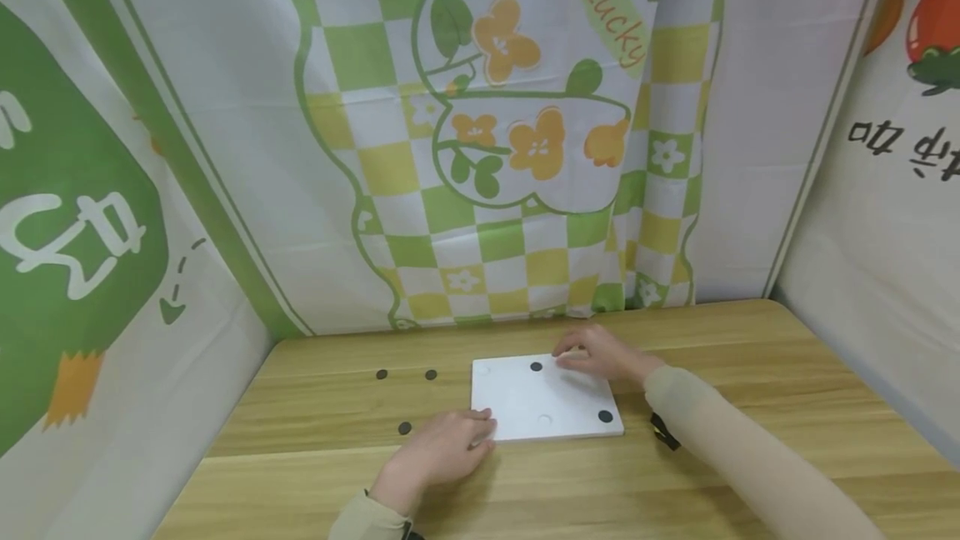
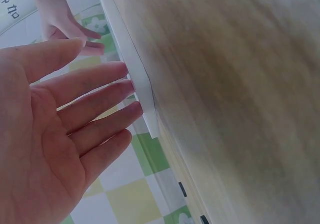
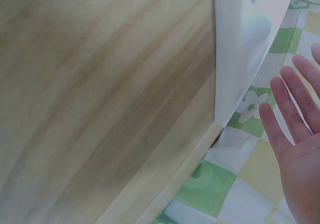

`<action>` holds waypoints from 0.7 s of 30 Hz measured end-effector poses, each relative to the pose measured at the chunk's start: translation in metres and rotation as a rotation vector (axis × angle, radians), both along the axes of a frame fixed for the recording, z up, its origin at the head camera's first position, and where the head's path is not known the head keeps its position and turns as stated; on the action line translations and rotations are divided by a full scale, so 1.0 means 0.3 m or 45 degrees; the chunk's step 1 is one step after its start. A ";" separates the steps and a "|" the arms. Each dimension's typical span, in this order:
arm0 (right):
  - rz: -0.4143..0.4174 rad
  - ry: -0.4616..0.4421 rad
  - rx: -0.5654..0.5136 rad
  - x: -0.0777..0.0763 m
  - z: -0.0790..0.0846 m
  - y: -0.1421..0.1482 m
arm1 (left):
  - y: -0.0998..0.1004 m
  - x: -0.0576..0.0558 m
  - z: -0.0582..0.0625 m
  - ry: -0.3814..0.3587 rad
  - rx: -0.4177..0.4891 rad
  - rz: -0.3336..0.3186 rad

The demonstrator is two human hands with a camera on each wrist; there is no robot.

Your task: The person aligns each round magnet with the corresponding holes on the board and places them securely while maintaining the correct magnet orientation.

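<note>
A thin white rectangular board [image 1: 517, 402] lies on the wooden table. Two black discs show on its face, a far one [image 1: 536, 367] and one near the front right corner [image 1: 605, 417]; pale round spots [image 1: 544, 420] show there too. At the board's front left corner is my left hand [image 1: 444, 447], its straight fingertips touching the edge in the left wrist view. Over the far right corner reaches my right hand [image 1: 600, 352]. Its fingers [image 3: 287, 104] look extended and spread in the right wrist view, holding nothing; whether they touch the board is unclear.
Left of the board, three loose black discs lie on the table: two farther back [image 1: 382, 374] [image 1: 431, 374] and one nearer [image 1: 405, 428], close to my left hand. Behind the table's far edge hangs a green checkered curtain [image 1: 480, 244]. Printed cloth walls [image 1: 870, 215] stand on both sides.
</note>
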State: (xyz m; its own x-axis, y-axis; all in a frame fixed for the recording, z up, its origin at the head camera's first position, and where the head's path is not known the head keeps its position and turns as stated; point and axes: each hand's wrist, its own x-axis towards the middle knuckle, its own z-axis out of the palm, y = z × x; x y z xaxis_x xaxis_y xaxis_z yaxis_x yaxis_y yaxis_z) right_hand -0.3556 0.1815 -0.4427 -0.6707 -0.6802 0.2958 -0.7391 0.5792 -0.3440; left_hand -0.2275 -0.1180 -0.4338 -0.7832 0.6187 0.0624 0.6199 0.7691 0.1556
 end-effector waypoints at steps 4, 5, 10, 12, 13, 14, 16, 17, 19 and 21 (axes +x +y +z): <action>0.045 0.061 -0.007 0.019 0.007 0.010 | 0.000 0.001 0.002 -0.011 0.003 0.001; 0.050 0.065 -0.007 0.026 0.009 0.012 | 0.000 0.001 0.002 -0.014 0.004 0.001; 0.036 0.043 0.026 0.061 0.017 0.021 | 0.000 0.001 0.002 -0.002 0.001 -0.008; 0.025 0.034 0.042 0.075 0.018 0.025 | 0.000 0.000 0.001 -0.005 -0.002 -0.006; 0.026 0.036 0.047 0.081 0.019 0.027 | 0.001 0.000 0.001 -0.010 -0.003 -0.002; 0.027 0.031 0.045 0.088 0.021 0.028 | 0.001 0.001 0.001 -0.015 -0.002 0.000; 0.029 0.037 0.047 0.098 0.020 0.031 | 0.002 0.002 0.003 -0.026 -0.001 0.005; 0.036 0.045 0.046 0.103 0.022 0.032 | 0.002 0.002 0.004 -0.030 0.001 0.007; 0.037 0.041 0.048 0.111 0.025 0.034 | 0.002 0.002 0.006 -0.033 0.004 0.011; 0.041 0.042 0.055 0.119 0.027 0.036 | 0.002 -0.001 0.005 -0.030 0.003 0.013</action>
State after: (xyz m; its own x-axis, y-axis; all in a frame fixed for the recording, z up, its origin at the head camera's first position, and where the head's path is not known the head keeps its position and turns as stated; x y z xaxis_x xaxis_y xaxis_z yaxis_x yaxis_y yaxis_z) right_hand -0.3198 0.1924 -0.4344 -0.6388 -0.7137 0.2872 -0.7679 0.5689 -0.2944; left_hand -0.2277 -0.1175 -0.4323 -0.7905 0.6108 0.0456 0.6085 0.7747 0.1720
